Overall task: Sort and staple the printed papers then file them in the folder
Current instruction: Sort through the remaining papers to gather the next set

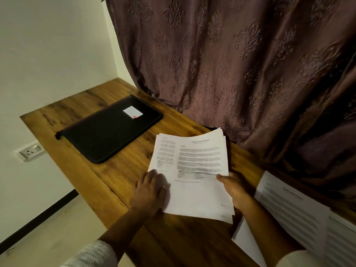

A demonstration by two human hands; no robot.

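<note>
Sorting appears under way: left hand (151, 189) fingers (160, 180) lie flat on the papers (194, 170), right hand (236, 188) pinches their edge; folder (109, 130) closed, stapling and filing remain.

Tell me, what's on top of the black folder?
A small white label with a red mark sits on the black folder. The folder is shut, so anything inside is hidden.

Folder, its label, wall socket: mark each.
Folder (107, 133): head view, middle of the black cover.
Label (133, 112): head view, centre of the white sticker.
Socket (31, 151): head view, middle of the faceplate.
</note>
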